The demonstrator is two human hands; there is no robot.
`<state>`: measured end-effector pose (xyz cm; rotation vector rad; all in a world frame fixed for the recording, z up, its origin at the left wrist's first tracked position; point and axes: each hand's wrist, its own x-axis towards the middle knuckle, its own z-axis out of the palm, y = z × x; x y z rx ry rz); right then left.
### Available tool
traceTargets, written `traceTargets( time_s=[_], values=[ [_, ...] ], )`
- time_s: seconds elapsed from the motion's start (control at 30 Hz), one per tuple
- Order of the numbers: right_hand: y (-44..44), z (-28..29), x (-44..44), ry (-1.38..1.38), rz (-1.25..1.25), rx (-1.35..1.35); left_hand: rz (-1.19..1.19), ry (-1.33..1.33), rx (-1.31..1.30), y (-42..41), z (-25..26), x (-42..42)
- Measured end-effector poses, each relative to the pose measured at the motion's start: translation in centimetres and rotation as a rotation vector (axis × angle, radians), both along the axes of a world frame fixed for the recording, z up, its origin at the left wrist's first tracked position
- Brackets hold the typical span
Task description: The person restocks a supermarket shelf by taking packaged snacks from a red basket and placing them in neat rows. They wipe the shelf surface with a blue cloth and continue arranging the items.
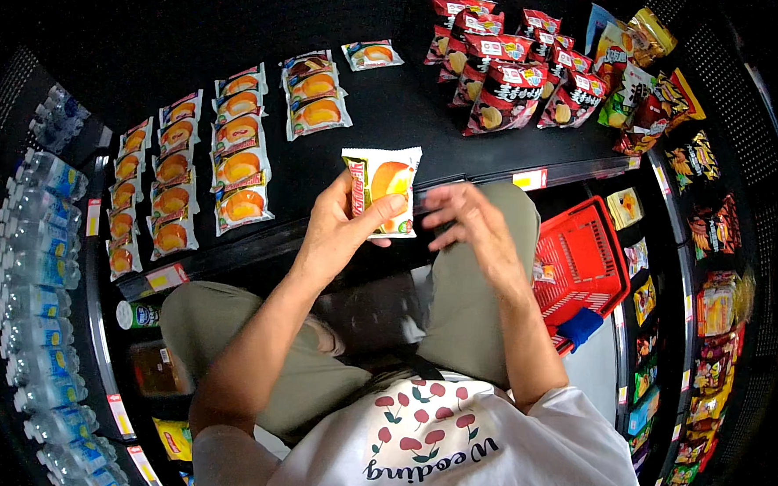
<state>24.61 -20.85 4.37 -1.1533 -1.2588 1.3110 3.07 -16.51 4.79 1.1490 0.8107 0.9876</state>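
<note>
A packaged bread bun [392, 177] in a white, orange and red wrapper is gripped by my left hand [347, 224], its thumb across the front and fingers behind. My right hand [466, 224] is just right of the packet, slightly blurred, fingers spread and holding nothing. Beyond and to the left, rows of similar packaged buns [240, 168] lie on a black shelf [382, 114]. One packet [372, 55] lies apart at the back, beside a short row that has a darker packet [307, 67] at its rear.
Red chip bags [507, 97] stand at the shelf's right. A red shopping basket [576, 253] with a blue cloth [581, 327] is right of my knee. Water bottles [46, 304] line the left side; snack shelves [684, 272] curve along the right. The shelf's front edge [230, 254] crosses before my knees.
</note>
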Motion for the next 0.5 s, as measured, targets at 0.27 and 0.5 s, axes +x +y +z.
traceTargets(
  time_s=[0.27,0.5],
  values=[
    [5.3,1.7,-1.1,-0.292,0.11,0.107,-0.054,0.371,0.184,0.6,-1.5,-1.1],
    [8.7,-1.2,-2.0,-0.223,0.184,0.049,0.149,0.266,0.118,2.6,-2.4,-3.3]
  ],
)
